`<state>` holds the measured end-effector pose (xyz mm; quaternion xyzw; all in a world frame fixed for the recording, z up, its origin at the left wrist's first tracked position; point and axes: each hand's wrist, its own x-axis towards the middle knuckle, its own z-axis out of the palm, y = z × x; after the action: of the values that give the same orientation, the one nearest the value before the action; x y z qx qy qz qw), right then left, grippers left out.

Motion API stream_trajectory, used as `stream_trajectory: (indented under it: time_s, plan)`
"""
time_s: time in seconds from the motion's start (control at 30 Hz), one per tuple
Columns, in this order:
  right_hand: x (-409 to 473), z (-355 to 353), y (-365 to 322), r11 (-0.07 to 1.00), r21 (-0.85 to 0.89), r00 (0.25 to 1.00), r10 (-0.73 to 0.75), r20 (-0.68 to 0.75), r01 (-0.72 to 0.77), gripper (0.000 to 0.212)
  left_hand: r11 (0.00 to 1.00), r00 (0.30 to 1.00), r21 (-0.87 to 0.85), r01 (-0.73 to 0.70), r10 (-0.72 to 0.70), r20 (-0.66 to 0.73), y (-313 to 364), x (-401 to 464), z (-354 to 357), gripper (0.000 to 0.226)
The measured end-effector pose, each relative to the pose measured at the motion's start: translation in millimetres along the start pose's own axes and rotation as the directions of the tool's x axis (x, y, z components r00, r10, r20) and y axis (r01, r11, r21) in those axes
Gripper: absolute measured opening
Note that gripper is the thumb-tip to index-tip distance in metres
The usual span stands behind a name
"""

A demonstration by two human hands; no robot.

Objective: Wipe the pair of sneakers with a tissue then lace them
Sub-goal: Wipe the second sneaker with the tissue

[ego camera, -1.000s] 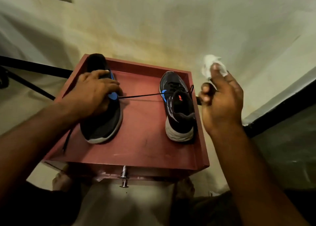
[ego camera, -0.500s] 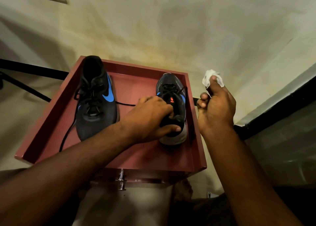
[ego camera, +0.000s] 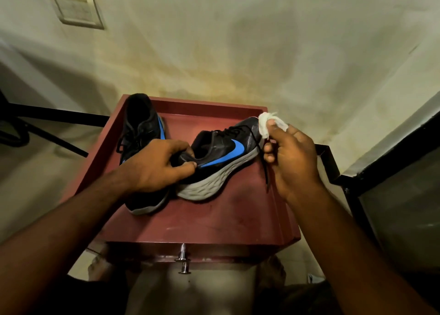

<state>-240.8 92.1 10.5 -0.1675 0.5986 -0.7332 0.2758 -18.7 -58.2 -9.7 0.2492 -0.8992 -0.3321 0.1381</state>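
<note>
Two black sneakers with blue swooshes and grey soles sit on a red tray-like table top (ego camera: 214, 214). My left hand (ego camera: 157, 164) grips the heel of the right sneaker (ego camera: 223, 152), which is tipped on its side with its blue swoosh facing me. My right hand (ego camera: 292, 157) pinches a crumpled white tissue (ego camera: 266, 124) against that sneaker's toe. A loose black lace (ego camera: 264, 162) hangs from the toe area. The left sneaker (ego camera: 140, 126) lies flat behind my left hand, partly hidden by it.
The red table has a raised rim and a metal knob (ego camera: 182, 260) at its front. A stained pale wall (ego camera: 238, 52) with a switch plate (ego camera: 76, 11) rises behind. A black metal frame (ego camera: 331, 162) stands to the right, dark bars to the left.
My left hand left the left sneaker, took the right sneaker by its heel and tipped it sideways. My right hand brought the tissue down onto the toe.
</note>
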Motion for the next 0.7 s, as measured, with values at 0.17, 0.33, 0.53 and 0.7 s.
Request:
stream_trajectory:
  time_s: [0.17,0.33,0.53,0.7]
  plan:
    - [-1,5,23,0.748,-0.585,0.950,-0.257,0.179,0.313,0.016,0.998,1.000,-0.058,0.018,-0.017,0.020,-3,2,1,0.023]
    - [-8,17,40,0.473,-0.743,0.878,-0.320,0.356,0.473,0.019,0.997,0.997,-0.077,-0.014,0.020,0.076,-1,1,4,0.020]
    - [-21,21,59,0.371,-0.759,0.842,-0.304,0.446,0.536,0.022,0.998,0.999,-0.060,-0.032,0.032,0.003,4,0,16,0.041]
    - [-41,18,49,0.422,-0.620,0.749,-0.335,0.572,0.662,0.018,0.978,0.993,-0.203,0.048,-0.026,0.112,7,4,7,0.025]
